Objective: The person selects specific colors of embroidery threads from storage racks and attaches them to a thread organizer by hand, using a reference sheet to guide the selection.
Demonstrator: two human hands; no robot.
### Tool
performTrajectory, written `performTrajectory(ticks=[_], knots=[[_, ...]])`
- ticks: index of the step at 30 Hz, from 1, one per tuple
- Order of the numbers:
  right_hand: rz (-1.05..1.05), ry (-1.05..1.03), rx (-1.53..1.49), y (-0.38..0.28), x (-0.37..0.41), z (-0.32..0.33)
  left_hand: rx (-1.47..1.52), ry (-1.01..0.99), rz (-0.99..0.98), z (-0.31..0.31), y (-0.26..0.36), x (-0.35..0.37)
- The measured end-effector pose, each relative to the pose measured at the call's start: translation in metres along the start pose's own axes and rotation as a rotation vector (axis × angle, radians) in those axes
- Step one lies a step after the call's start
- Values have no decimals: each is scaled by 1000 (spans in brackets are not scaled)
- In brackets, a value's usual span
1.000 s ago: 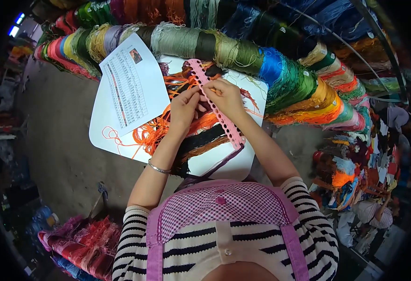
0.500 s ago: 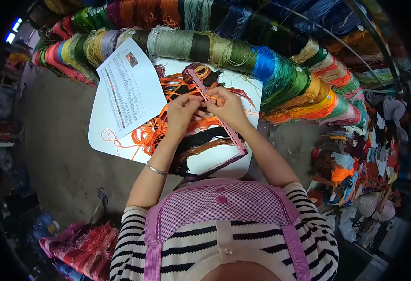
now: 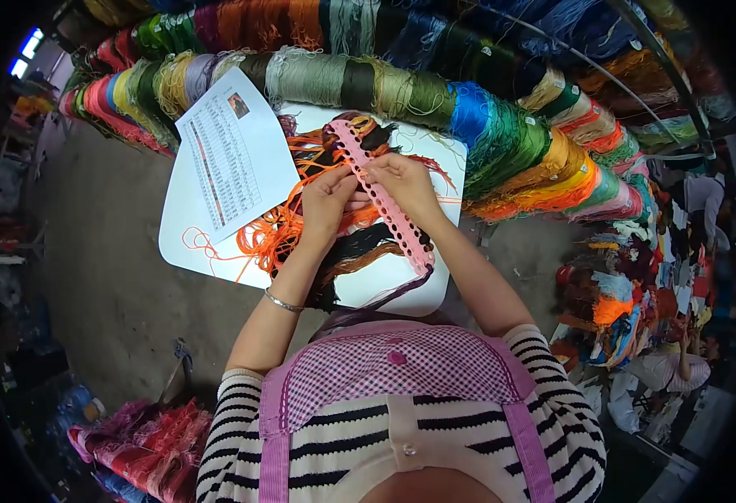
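A long pink card strip (image 3: pixel 393 220) with a row of punched holes lies slanted over a white board (image 3: pixel 190 236) on my lap. My left hand (image 3: pixel 327 199) pinches an orange thread at the strip's left edge. My right hand (image 3: pixel 403 183) grips the strip from the right, fingers on the same thread. A tangle of orange threads (image 3: pixel 269 236) lies left of the strip; black and brown threads (image 3: pixel 359 250) hang from it below my hands.
A printed paper sheet (image 3: pixel 227 159) rests on the board's upper left. Many coloured thread skeins (image 3: pixel 502 142) arc behind and to the right. More red and pink skeins (image 3: pixel 145 440) lie on the floor at lower left. Another person (image 3: pixel 670 369) sits at far right.
The pink strip has turned from edge-on to flat, showing its holes again. Both hands stay at the same spot on the strip.
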State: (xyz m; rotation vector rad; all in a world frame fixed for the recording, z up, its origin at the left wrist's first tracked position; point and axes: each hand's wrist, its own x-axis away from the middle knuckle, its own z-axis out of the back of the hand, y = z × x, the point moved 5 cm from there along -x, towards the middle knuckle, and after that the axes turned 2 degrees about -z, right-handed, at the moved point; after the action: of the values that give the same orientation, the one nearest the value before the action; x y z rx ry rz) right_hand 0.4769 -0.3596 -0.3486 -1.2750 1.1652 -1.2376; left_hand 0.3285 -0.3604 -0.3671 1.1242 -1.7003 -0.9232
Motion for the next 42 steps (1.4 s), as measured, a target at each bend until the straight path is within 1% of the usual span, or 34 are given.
performTrajectory(ticks=[1, 8, 10, 11, 13, 17, 19, 20, 22, 23, 25, 26, 27, 28, 30, 32, 39, 41, 42], knots=[[-39, 12, 35, -1, -1, 1, -6, -2, 2, -1, 1, 1], [-10, 46, 141, -2, -7, -1, 18, -44, -43, -6, 9, 3], [93, 147, 298, -5, -6, 1, 32, -40, -40, -7, 11, 4], [93, 145, 299, -3, -5, 1, 46, -38, -34, -7, 12, 4], [157, 234, 353, -9, -2, 2, 50, -32, -37, -7, 10, 4], [181, 226, 461, -12, -2, 1, 49, -14, -40, -7, 9, 2], [283, 223, 484, -15, -3, -2, 57, -5, -35, -8, 9, 1], [282, 221, 483, -15, -3, -1, 64, 5, -30, -8, 9, 0], [402, 188, 565, -22, -2, -3, 62, 25, -12, -9, 11, 0], [401, 188, 565, -22, -2, -3, 61, 44, 6, -9, 12, -1], [317, 147, 517, -21, -2, -4, 54, 46, 25, -11, 13, -3], [319, 146, 516, -22, -1, -4, 47, 49, 44, -11, 14, -4], [247, 134, 473, -19, -1, -4, 46, 50, 40, -11, 14, -6], [177, 122, 430, -17, -2, -4, 15, 33, 53, -10, 12, -8], [159, 123, 392, -15, -2, -4, -19, 13, 60, -7, 8, -11], [102, 124, 346, -10, -4, -4, 24, -28, 55, -5, 3, -12], [101, 120, 305, -1, -6, -2, -5, -30, 52, -6, 6, -11], [130, 127, 157, 12, -10, 0, -149, 7, 62, -3, 7, -10], [136, 129, 159, 8, -9, 1, -149, 3, 56, -1, 10, -8]])
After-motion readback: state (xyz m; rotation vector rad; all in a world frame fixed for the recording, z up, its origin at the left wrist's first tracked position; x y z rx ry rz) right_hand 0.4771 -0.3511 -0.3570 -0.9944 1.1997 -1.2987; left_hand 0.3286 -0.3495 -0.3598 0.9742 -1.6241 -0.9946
